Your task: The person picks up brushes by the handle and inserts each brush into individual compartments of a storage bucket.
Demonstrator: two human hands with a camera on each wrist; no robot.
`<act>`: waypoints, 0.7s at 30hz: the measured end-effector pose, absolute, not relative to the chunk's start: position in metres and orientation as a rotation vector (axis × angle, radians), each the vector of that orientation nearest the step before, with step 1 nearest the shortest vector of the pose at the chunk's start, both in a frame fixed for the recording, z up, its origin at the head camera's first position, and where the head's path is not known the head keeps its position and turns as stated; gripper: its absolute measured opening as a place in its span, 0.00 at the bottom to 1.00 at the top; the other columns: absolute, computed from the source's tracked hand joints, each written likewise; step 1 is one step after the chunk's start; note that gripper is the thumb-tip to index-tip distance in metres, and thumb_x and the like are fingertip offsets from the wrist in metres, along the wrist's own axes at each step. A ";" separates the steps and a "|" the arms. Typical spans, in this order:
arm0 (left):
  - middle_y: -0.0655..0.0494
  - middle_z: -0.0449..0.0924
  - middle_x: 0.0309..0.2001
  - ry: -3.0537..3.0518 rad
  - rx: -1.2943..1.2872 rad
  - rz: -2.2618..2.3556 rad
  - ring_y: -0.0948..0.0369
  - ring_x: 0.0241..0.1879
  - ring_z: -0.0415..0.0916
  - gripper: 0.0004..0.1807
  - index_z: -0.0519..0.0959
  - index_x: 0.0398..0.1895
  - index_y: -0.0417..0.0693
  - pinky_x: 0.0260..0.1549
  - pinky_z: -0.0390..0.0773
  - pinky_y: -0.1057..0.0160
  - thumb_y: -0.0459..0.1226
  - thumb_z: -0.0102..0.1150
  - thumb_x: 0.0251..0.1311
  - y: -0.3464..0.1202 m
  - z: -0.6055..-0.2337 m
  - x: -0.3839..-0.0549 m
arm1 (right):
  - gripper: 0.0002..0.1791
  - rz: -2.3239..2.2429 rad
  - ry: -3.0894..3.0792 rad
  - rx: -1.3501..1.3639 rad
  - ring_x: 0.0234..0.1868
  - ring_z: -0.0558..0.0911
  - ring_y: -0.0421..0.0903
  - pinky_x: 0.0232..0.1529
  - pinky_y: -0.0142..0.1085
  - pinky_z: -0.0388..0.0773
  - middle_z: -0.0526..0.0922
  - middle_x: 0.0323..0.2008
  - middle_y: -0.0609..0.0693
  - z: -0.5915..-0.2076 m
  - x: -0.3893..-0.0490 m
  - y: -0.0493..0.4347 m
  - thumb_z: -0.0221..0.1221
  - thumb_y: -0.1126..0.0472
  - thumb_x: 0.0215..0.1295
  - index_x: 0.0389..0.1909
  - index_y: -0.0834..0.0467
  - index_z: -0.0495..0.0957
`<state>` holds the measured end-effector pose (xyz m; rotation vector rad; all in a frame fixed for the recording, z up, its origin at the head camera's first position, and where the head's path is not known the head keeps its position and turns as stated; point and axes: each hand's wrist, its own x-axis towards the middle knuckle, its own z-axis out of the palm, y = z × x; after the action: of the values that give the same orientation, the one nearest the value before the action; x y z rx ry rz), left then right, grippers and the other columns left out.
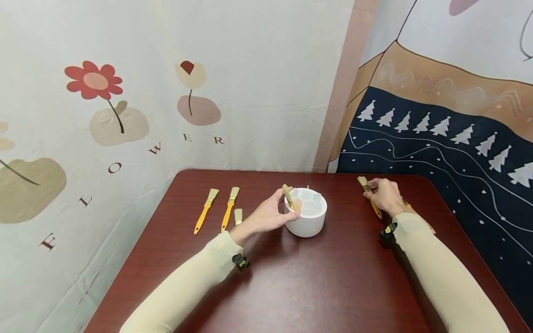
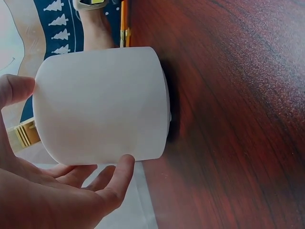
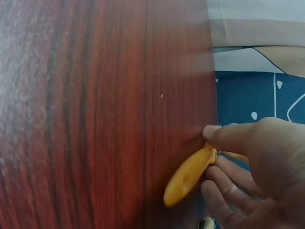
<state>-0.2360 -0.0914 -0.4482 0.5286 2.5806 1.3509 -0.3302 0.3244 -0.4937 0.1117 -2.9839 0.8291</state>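
A round white compartment container point(image 1: 306, 226) stands on the table. My left hand point(image 1: 268, 213) holds it at its left side, thumb at the rim and other fingers around the wall point(image 2: 102, 105). A brush point(image 1: 288, 196) leans in the compartment beside that hand, pale bristles up; its bristle end point(image 2: 27, 133) shows past the rim in the left wrist view. At the back right, my right hand point(image 1: 385, 194) pinches a yellow-handled brush point(image 1: 376, 210) near its metal band, with the handle point(image 3: 186, 181) slanting toward the tabletop.
Two yellow-handled brushes point(image 1: 203, 217) point(image 1: 228, 213) lie at the left; a third brush point(image 1: 238, 216) is partly hidden by my left forearm. Another brush point(image 1: 430, 228) lies mostly behind my right wrist. Printed cloth point(image 1: 266, 92) hangs behind the dark red table point(image 1: 325, 282).
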 end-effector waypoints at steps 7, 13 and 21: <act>0.46 0.75 0.87 2.559 0.529 1.388 0.46 0.86 0.75 0.51 0.64 0.93 0.51 0.85 0.72 0.37 0.49 0.75 0.71 -0.091 -0.448 -0.237 | 0.21 0.874 -2.983 0.208 0.59 0.92 0.68 0.66 0.64 0.87 0.92 0.61 0.70 -0.495 -0.331 0.324 0.70 0.66 0.80 0.69 0.68 0.86; 0.48 0.72 0.89 2.582 0.520 1.393 0.47 0.85 0.76 0.48 0.65 0.92 0.50 0.85 0.74 0.37 0.48 0.74 0.72 -0.091 -0.450 -0.235 | 0.23 0.871 -3.005 0.235 0.61 0.91 0.67 0.68 0.65 0.84 0.92 0.62 0.69 -0.495 -0.332 0.320 0.70 0.63 0.80 0.70 0.66 0.86; 0.44 0.75 0.83 2.679 0.360 1.495 0.44 0.80 0.81 0.58 0.63 0.89 0.45 0.80 0.80 0.41 0.58 0.83 0.65 -0.079 -0.450 -0.216 | 0.24 0.823 -3.008 0.220 0.58 0.90 0.66 0.65 0.63 0.84 0.92 0.61 0.70 -0.499 -0.331 0.321 0.72 0.56 0.81 0.68 0.68 0.88</act>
<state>-0.2163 -0.0790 -0.4503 0.3600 2.6786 1.4952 -0.3314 0.3214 -0.4986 0.2198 -3.0082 0.8228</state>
